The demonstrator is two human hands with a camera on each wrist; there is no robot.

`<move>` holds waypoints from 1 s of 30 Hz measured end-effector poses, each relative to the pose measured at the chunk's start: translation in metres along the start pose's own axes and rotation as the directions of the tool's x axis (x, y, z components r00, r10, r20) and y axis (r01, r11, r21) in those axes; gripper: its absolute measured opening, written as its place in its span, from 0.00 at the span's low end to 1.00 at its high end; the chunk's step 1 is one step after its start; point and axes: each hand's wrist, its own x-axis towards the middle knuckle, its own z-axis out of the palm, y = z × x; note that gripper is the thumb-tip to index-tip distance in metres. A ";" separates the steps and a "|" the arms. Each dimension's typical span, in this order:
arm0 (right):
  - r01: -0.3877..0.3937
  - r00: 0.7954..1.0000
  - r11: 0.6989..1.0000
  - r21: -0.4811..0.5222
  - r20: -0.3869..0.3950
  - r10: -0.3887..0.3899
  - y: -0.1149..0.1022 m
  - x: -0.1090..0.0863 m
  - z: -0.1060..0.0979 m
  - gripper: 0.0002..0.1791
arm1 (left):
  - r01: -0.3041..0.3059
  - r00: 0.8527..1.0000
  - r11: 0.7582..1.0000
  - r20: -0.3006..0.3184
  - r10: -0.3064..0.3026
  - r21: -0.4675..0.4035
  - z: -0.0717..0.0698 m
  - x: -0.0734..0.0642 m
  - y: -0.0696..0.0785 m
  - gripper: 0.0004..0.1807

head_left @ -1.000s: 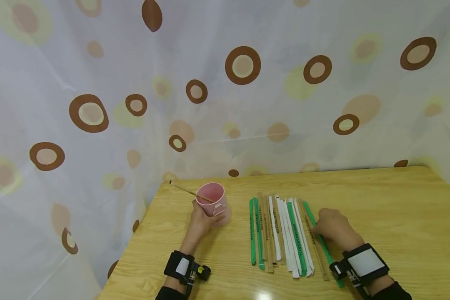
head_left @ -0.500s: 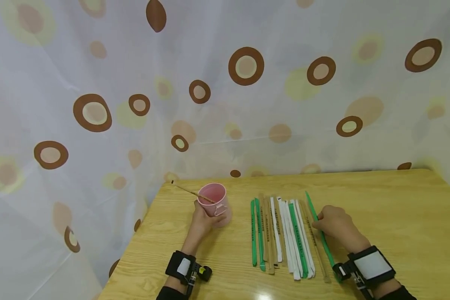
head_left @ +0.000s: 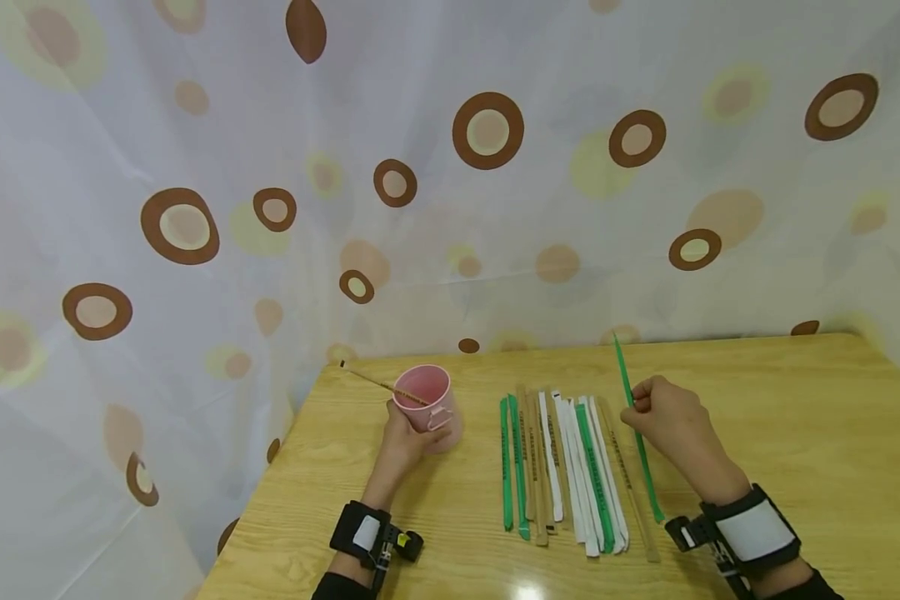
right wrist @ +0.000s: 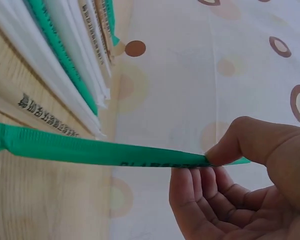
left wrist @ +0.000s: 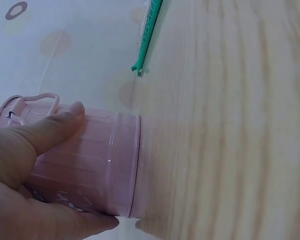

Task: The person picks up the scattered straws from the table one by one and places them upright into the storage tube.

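Grips the pink cup with the left hand, thumb and fingers wrapped round opposite sides, towards the far left of the wooden table. Pinches a slim green packet between thumb and fingertips of the right hand, held at a slant just right of a row of green, brown and white packets. Leans out over the cup's rim, at left: one brown packet.

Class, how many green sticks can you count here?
4: a green stick leftmost on the table, a second just beside it, a third among white sticks, and a fourth pinched in the right hand. More could hide under the others.
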 end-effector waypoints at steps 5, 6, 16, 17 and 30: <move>0.041 0.997 0.999 0.013 -0.067 -0.040 -0.007 0.000 -0.004 0.18 | -0.017 1.000 1.000 0.006 0.017 -0.011 0.000 -0.001 0.002 0.50; 0.046 0.996 0.999 0.014 -0.077 -0.045 -0.008 0.000 -0.005 0.18 | -0.018 1.000 1.000 0.006 0.018 -0.013 0.000 0.000 0.002 0.50; 0.091 0.986 0.994 0.058 -0.146 -0.082 -0.018 -0.007 -0.010 0.17 | 0.000 1.000 1.000 0.006 0.000 -0.010 0.000 -0.002 -0.001 0.51; 0.098 0.984 0.993 0.061 -0.157 -0.087 -0.018 -0.007 -0.010 0.17 | 0.002 1.000 1.000 0.007 -0.002 -0.011 0.000 -0.002 -0.001 0.51; 0.158 0.947 0.987 0.027 -0.287 -0.144 -0.023 -0.010 -0.015 0.12 | -0.008 1.000 1.000 0.002 0.008 0.000 0.000 -0.003 0.001 0.50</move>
